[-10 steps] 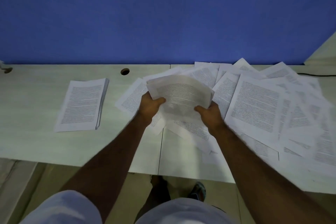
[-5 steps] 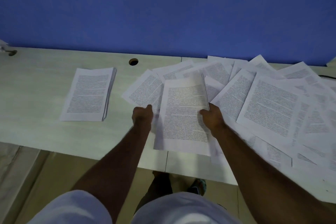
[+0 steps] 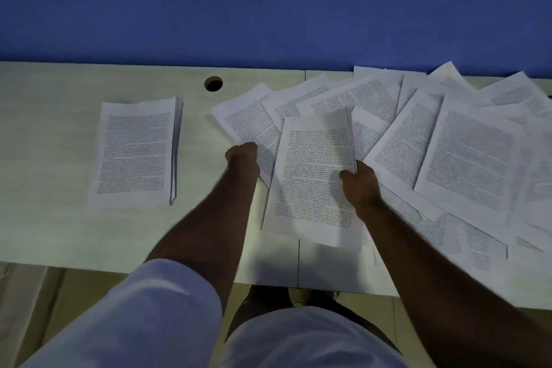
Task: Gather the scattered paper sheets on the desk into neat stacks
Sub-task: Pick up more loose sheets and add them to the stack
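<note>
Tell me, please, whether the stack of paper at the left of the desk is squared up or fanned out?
Squared up: the left stack lies as one neat block, its sheet edges lined up along the right side, apart from the scattered sheets.

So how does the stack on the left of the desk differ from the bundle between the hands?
The left stack lies flat on the desk, untouched; the held bundle is gripped at its right edge by the right hand.
The left stack sits alone on bare desk; the held bundle overlaps the scattered sheets.
The left hand is beside the held bundle, away from the left stack.
Both are squared piles of printed pages.
</note>
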